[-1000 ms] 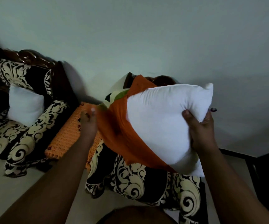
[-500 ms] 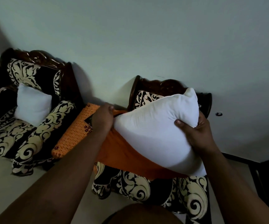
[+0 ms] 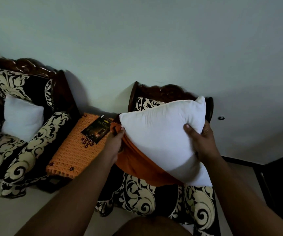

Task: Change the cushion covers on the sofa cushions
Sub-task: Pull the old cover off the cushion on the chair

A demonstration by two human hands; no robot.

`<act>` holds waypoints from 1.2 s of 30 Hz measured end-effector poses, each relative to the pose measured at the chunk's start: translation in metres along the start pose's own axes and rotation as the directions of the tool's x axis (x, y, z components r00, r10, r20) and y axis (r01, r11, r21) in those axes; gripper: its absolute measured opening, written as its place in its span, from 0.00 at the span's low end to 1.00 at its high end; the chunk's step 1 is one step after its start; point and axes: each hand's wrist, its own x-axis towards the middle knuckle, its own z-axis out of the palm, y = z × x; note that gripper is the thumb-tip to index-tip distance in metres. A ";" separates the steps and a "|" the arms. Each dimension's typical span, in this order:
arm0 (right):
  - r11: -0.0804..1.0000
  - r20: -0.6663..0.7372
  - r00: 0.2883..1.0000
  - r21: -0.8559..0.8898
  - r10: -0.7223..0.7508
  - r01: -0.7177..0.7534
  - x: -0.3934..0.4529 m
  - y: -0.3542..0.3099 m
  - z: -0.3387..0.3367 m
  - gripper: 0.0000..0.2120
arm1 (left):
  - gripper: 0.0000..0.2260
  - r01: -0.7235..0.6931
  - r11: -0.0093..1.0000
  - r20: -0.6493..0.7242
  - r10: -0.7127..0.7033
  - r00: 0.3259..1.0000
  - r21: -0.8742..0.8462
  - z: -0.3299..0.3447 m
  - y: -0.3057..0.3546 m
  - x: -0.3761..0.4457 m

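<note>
I hold a bare white cushion in the air over the right armchair. My right hand grips its right side, thumb pressed into the front. An orange cover hangs bunched along the cushion's lower left edge. My left hand pinches the cover's upper end at the cushion's left corner. How much of the cushion sits inside the cover is hidden. A second bare white cushion leans upright in the left armchair.
Between the two black-and-cream patterned armchairs stands a small table under an orange crocheted cloth, with a dark booklet lying on it. A pale wall runs behind. Dark furniture stands at the right edge.
The orange cover has slid down from over the cushion's left half to a bunch at its lower left edge. My left hand moved right to the cushion's corner. The booklet is now uncovered.
</note>
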 end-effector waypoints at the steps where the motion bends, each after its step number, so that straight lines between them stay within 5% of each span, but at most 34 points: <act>1: 0.999 -0.006 1.000 -0.030 0.018 -0.018 0.001 0.005 -0.004 0.21 | 0.23 0.000 0.996 -0.044 -0.003 0.999 -0.085 0.007 0.000 0.000; 6: 0.988 0.027 0.990 -0.077 0.137 -0.135 0.007 0.024 -0.027 0.28 | 0.19 -0.212 0.970 -0.148 0.194 0.970 -0.116 0.027 0.017 -0.002; 10: 0.973 0.138 0.963 -0.041 0.230 -0.227 0.016 0.045 -0.040 0.26 | 0.26 -0.248 0.957 -0.190 0.218 0.957 -0.154 0.043 0.037 0.001; 12: 0.959 0.139 0.949 -0.051 0.283 -0.278 0.022 0.054 -0.051 0.27 | 0.22 -0.249 0.957 -0.207 0.216 0.954 -0.151 0.049 0.042 0.005; 18: 0.944 0.193 0.925 -0.103 0.328 -0.313 0.034 0.071 -0.100 0.37 | 0.10 -0.403 0.914 -0.226 0.403 0.887 0.052 0.093 0.048 0.001; 20: 0.944 0.102 0.945 -0.149 0.312 -0.295 0.039 0.069 -0.115 0.40 | 0.14 -0.422 0.901 -0.231 0.434 0.871 0.102 0.112 0.050 -0.007; 22: 0.946 0.000 0.980 -0.259 0.201 -0.194 0.044 0.058 -0.119 0.46 | 0.16 -0.443 0.880 -0.209 0.472 0.856 0.172 0.127 0.047 -0.011; 24: 0.894 0.087 0.996 -0.448 0.018 0.023 0.049 0.043 -0.107 0.49 | 0.14 -0.474 0.843 -0.137 0.516 0.845 0.253 0.142 0.045 -0.020; 27: 0.587 0.355 0.935 -0.756 -0.002 0.289 0.055 0.032 -0.067 0.58 | 0.11 -0.522 0.731 -0.013 0.586 0.810 0.440 0.171 0.038 -0.030; 29: 0.493 0.386 0.923 -0.803 0.002 0.334 0.057 0.037 -0.044 0.64 | 0.08 -0.553 0.670 0.039 0.618 0.785 0.496 0.187 0.034 -0.036; 33: 0.573 0.312 0.934 -0.740 -0.172 0.353 0.068 0.053 -0.044 0.54 | 0.07 -0.571 0.686 0.031 0.628 0.778 0.452 0.199 0.031 -0.039; 36: 0.665 0.393 0.892 -0.607 -0.225 0.436 0.068 0.062 -0.050 0.37 | 0.16 -0.592 0.642 0.194 0.581 0.790 0.487 0.192 0.031 -0.037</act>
